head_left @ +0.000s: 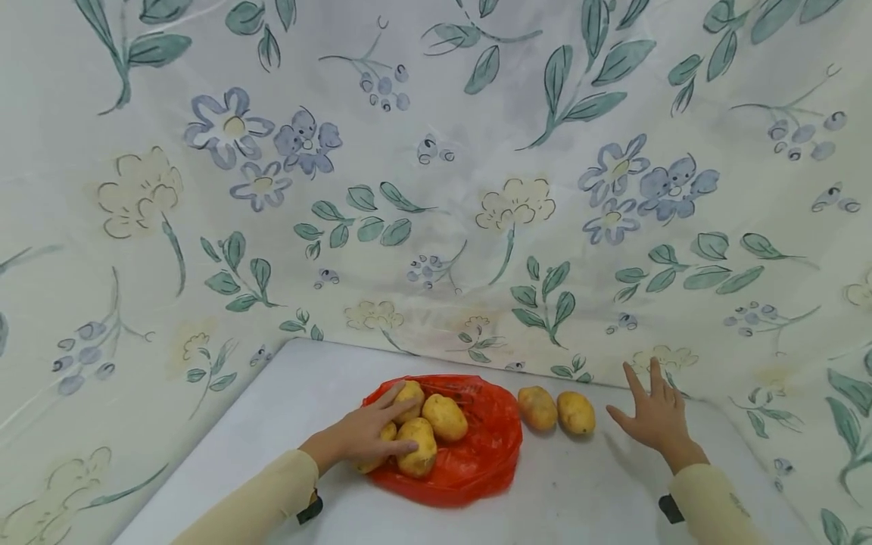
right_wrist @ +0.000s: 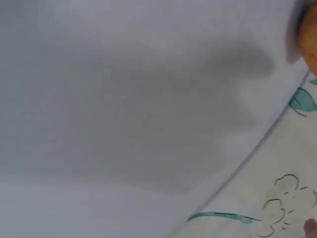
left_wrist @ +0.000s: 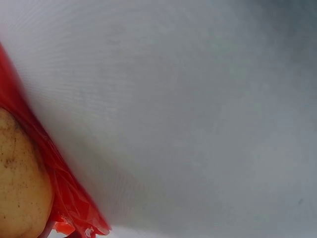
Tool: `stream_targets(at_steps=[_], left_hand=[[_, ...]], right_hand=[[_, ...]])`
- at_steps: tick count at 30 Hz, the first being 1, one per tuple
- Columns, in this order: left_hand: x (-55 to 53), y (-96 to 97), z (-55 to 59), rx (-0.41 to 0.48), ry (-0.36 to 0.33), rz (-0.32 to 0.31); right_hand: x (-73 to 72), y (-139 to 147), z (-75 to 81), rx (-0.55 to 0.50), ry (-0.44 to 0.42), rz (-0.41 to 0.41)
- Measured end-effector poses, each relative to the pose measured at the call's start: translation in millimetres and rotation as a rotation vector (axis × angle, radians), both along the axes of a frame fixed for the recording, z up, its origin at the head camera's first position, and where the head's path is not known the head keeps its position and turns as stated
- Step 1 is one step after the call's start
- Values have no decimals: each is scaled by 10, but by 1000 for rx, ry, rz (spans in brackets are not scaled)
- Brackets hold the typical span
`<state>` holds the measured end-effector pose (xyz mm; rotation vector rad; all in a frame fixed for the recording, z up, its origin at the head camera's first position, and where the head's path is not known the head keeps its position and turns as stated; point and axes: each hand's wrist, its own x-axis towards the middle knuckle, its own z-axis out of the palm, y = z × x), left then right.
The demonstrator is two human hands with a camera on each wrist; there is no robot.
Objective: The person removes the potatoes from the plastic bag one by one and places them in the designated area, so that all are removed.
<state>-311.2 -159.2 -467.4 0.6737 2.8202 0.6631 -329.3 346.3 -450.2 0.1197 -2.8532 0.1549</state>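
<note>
My left hand (head_left: pixel 364 433) rests on yellow potatoes in a spread red plastic bag (head_left: pixel 480 462), its fingers reaching over a back potato (head_left: pixel 411 400) and its thumb across a front potato (head_left: pixel 418 448). Another potato (head_left: pixel 444 418) lies to the right of these in the bag, and one more is partly covered by the hand. The left wrist view shows a potato (left_wrist: pixel 22 178) against the red plastic (left_wrist: pixel 74 198). Raised over the right side of the table, my right hand (head_left: pixel 657 420) has its fingers spread and holds nothing. Left of it lie two potatoes, one (head_left: pixel 576 413) nearer.
The second loose potato (head_left: pixel 537 409) sits close to the bag's right edge. Behind the white table (head_left: pixel 572 492) hangs a floral cloth (head_left: pixel 436 227), meeting the table's back edge. The right wrist view shows the hand's shadow on the tabletop.
</note>
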Motion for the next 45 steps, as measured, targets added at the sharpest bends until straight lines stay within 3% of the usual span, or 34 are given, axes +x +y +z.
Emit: stream_targets(at_steps=[9,16,25,31,38,45], left_hand=[[-31,68,16,-14,4,6],[-4,7,3,-18,-11,18],[-5,-29,-8,1,-20,13],[-11,1,0,9,-12,1],[3,-37,8,15,9,-29],[8,-47,0,7,10,-42]], right_hand=[[-10,-154,292,-45,42,41],[-14,-498,287,-66,72,125],[29,-1085,263,-51,129,332],[54,-1445,221,21,79,465],[153,-1804,218,43,-33,546],[160,-2040,113,73,-54,625]])
